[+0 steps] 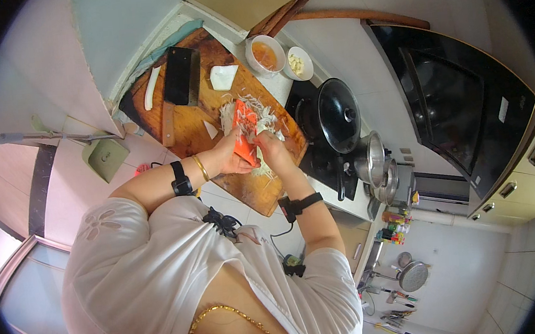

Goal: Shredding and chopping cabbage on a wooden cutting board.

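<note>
My left hand (pixel 231 157) is closed around the lower end of an orange handheld grater (pixel 245 146), tilted over a wooden cutting board (pixel 245 188). The fingers of my right hand (pixel 273 148) are bent against the grater's right side; whether they pinch a piece is hidden. Pale vegetable shreds (pixel 265 117) lie beneath and around the grater, and some cling to its face. Left of it, a cleaver (pixel 182 76) with a wooden handle rests on the board. White vegetable pieces lie there too: a block (pixel 224 77), a long strip (pixel 152 88) and a small wedge (pixel 210 129).
Beyond the board stand a bowl of orange liquid (pixel 265 55) and a bowl of pale chopped pieces (pixel 297 64). To the right, a lidded black pan (pixel 339 115) sits on the black stove, with steel pots (pixel 370 159) beside it. A green dustpan (pixel 106 159) is at the left.
</note>
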